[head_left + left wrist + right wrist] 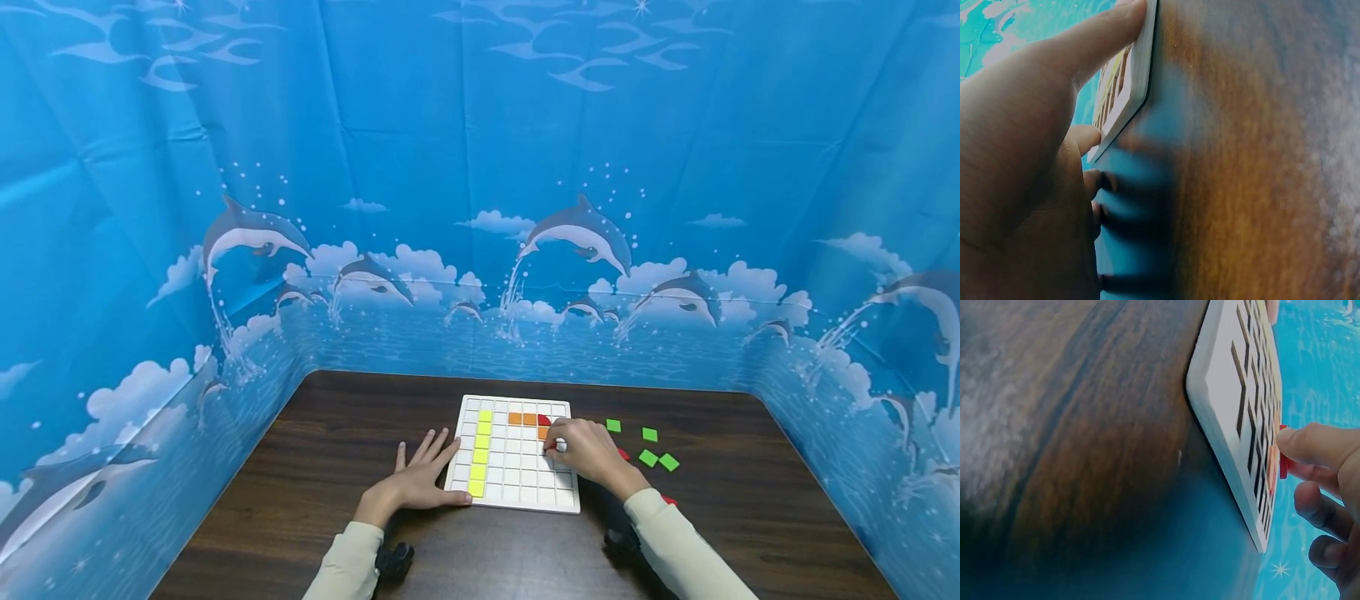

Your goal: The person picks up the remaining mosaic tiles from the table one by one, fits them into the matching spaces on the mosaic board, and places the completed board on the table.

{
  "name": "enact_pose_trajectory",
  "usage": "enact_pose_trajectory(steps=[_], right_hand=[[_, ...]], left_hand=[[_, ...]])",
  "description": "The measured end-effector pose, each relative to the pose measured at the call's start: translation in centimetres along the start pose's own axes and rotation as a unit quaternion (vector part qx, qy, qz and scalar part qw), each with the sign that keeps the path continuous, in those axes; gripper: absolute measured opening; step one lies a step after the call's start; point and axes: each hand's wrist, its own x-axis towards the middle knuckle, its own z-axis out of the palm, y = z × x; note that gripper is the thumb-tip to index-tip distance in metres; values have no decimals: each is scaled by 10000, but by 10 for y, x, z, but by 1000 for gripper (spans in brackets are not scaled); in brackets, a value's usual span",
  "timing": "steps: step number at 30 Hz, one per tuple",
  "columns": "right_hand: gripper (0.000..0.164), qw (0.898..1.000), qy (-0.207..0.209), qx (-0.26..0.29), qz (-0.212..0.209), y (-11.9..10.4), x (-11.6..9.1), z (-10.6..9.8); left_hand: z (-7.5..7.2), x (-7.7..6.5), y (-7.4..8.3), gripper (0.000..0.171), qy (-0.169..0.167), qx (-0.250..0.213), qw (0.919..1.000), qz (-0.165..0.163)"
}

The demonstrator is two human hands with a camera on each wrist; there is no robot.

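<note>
A white grid board (517,492) lies on the table, with a column of yellow tiles (478,456) at its left. Orange tiles (522,419) sit in its upper right cells, beside a red tile (543,420) partly covered by my hand. My right hand (588,450) is over the board's right side; in the right wrist view its thumb and finger pinch a red tile (1283,453) held on edge at the board. I cannot tell whether both views show the same tile. My left hand (420,479) spreads its fingers at the board's left edge, thumb on the lower left corner.
Several loose green tiles (649,434) lie right of the board. Red tiles (670,501) show partly from behind my right hand and forearm. The dark wooden table (300,483) is bordered by a blue dolphin-printed curtain (420,342) at the back and sides.
</note>
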Motion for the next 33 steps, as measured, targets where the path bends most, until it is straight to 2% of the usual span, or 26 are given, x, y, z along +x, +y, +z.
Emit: enact_pose_trajectory(steps=[3,10,17,27,33], right_hand=[[7,10000,-63,-51,8,0,2,3],[6,10000,-44,-36,-71,-2,2,7],[16,9992,-294,12,-257,-1,-4,2],[31,9945,-891,357,-423,6,-10,-5],[25,9950,-888,415,-208,6,-12,-6]], left_hand=[[1,1,0,116,-18,34,10000,-17],[11,11,-11,117,89,129,9999,-59],[13,12,-15,117,65,151,9998,-55],[9,9,-13,120,-25,104,9999,-101],[6,5,-7,117,12,-16,10000,-11]])
